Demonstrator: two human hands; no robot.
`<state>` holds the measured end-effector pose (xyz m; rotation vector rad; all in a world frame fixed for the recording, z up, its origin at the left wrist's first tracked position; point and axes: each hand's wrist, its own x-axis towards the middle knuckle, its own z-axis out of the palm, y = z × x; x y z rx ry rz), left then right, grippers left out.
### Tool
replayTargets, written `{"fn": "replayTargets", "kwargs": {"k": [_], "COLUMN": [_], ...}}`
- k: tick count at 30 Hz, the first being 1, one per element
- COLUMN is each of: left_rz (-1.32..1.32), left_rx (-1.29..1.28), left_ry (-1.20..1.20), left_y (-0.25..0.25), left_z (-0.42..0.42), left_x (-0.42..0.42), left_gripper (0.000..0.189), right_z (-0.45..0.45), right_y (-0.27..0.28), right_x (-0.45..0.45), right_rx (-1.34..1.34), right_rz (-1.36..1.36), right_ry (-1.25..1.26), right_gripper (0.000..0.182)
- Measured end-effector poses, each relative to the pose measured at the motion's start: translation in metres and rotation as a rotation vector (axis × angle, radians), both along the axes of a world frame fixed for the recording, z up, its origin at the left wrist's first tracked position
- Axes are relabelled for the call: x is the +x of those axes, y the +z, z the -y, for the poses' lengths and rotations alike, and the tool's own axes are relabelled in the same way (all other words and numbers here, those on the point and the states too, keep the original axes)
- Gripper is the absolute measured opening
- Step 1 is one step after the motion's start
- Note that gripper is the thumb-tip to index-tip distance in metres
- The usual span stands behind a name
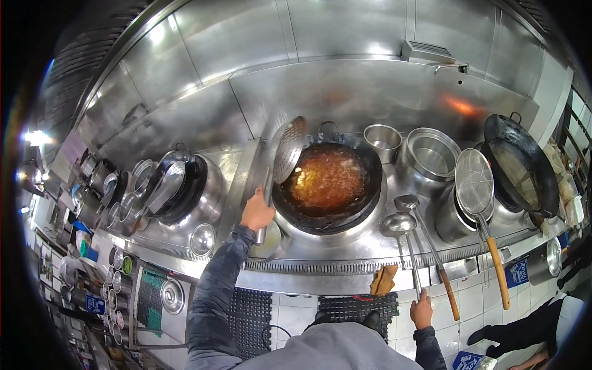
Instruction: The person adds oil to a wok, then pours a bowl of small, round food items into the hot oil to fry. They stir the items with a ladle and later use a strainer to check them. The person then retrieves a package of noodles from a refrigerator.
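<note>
A black wok [328, 182] stands on the burner in front of me, holding bubbling reddish-brown liquid with a yellowish patch at its left. My left hand [258, 210] grips the metal handle of a perforated skimmer [290, 150], whose bowl is tilted over the wok's upper left rim. My right hand [421, 311] is closed on the handle end of a metal ladle [399, 223]; the ladle's bowl rests on the range right of the wok. Beside it lies a wok spatula [407, 201] with a wooden grip. A folded brown cloth [384, 280] hangs at the range's front edge.
Steel pots [383, 142] stand behind and right of the wok. A wire strainer [474, 181] with a wooden handle lies across a pot, near another large wok [520, 166]. More woks and utensils are at the left. A person [532, 323] stands at the lower right.
</note>
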<state>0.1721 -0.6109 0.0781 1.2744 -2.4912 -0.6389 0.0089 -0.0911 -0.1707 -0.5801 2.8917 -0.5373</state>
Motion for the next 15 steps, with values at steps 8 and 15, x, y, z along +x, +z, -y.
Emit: {"fn": "replayTargets", "kwargs": {"k": [8, 15], "left_rz": [0.321, 0.146], "left_rx": [-0.344, -0.606], "left_ry": [-0.17, -0.305], "left_y": [0.043, 0.01], "left_z": [0.0, -0.01], "left_x": [0.029, 0.03], "left_gripper": [0.084, 0.082], "right_z": [0.0, 0.12], "right_y": [0.064, 0.219], "right_x": [0.002, -0.059], "right_rx": [-0.164, -0.151], "right_rz": [-0.152, -0.373], "right_ry": [0.098, 0.393], "right_gripper": [0.055, 0.051]}}
